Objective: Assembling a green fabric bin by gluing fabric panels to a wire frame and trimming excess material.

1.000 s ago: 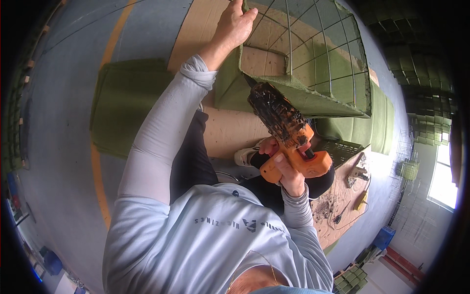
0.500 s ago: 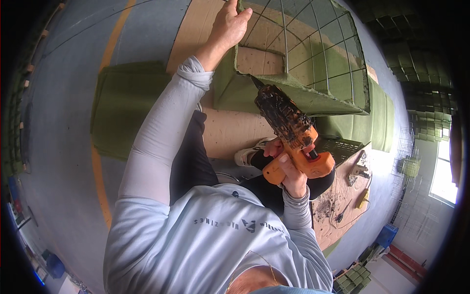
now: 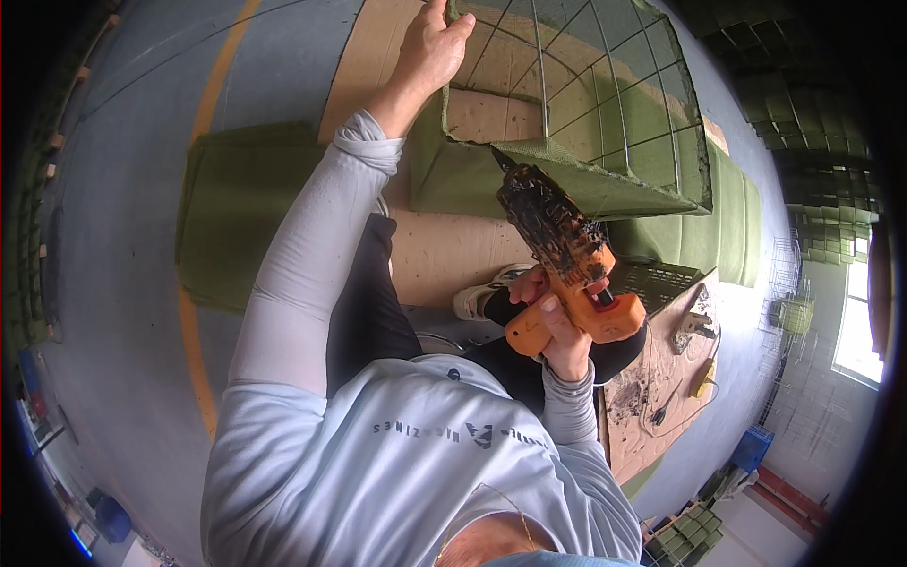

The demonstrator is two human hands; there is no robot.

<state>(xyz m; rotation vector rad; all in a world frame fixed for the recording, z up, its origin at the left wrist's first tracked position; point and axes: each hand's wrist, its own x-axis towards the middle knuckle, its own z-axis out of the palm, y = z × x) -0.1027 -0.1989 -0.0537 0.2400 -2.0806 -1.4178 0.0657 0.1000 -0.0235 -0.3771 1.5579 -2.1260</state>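
My right hand (image 3: 565,338) is wrapped around the handle of an orange hot glue gun (image 3: 557,231). Dark, crusted residue covers its barrel. Its nozzle points up and left, at the near edge of a box-shaped wire frame covered in green fabric (image 3: 557,184); whether the tip touches cannot be made out. At the top of the head view, my left hand (image 3: 436,45) grips the left edge of this frame, its fingertips partly cut off by the picture's border. Thin metal rods cross the frame's face, and cardboard shows through the opening.
Folded green fabric (image 3: 241,217) lies on the grey floor at left, more (image 3: 737,222) at right. Brown cardboard (image 3: 444,255) spreads beneath the frame. A stained board (image 3: 652,387) at right carries a yellow object (image 3: 702,378) and a cable. Green stacks (image 3: 803,123) stand along the right.
The frame and my left hand have shifted slightly left. The glue gun's nozzle now sits a little farther right along the frame's near edge.
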